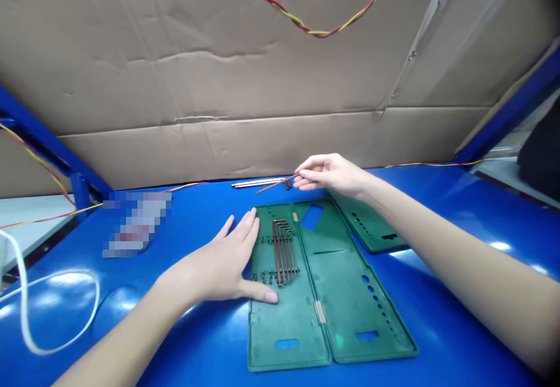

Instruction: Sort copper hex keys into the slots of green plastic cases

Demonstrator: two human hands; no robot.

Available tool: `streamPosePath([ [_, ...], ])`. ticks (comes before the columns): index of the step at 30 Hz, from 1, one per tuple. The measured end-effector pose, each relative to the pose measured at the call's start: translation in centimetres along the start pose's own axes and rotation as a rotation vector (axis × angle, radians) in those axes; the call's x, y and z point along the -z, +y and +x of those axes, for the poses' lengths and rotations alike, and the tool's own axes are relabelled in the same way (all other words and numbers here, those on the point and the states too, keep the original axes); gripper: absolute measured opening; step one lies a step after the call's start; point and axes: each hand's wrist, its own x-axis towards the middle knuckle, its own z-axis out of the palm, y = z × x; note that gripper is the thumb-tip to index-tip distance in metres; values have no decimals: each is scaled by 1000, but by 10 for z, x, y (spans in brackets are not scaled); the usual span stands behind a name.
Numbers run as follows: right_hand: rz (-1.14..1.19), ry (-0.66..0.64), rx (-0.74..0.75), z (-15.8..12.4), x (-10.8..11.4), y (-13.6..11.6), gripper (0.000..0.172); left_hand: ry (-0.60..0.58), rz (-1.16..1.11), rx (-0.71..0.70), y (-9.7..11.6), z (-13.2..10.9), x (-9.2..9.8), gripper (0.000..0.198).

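Observation:
An open green plastic case point(289, 320) lies flat on the blue table, its two halves joined by hinges. Several brown hex keys point(284, 256) sit side by side in clips in its left half. My left hand point(223, 259) rests on that half's left edge, fingers spread and thumb over the lower part. Beyond the case, my right hand point(326, 174) pinches a thin brown hex key point(275, 186), whose long arm points left. More hex keys point(251, 183) lie on the table just behind it.
A second green case point(371, 229) lies under my right forearm. A blurred-out packet point(135, 224) and a white cable point(26, 317) are on the left. Cardboard point(219, 72) stands behind the blue table point(192, 340), with a twisted red-yellow wire point(321, 34) hanging before it.

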Motion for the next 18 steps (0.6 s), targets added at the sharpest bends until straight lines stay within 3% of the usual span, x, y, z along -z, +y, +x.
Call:
streamPosePath([
  [3,16,113,-23,12,-11,12,21,-3,-11,13,0,0,0,136],
  [6,-102,141,-30,23,-25,18,10,2,-25,13,0,0,-1,137],
  [8,-312,109,23,30,-33,18,2,6,-22,9,0,1,-1,138],
  [13,-982,59,279,49,-41,18,7,-13,-8,25,0,1,0,138],
  [18,-1210,67,283,58,-43,26,14,-12,4,6,-1,0,0,137],
])
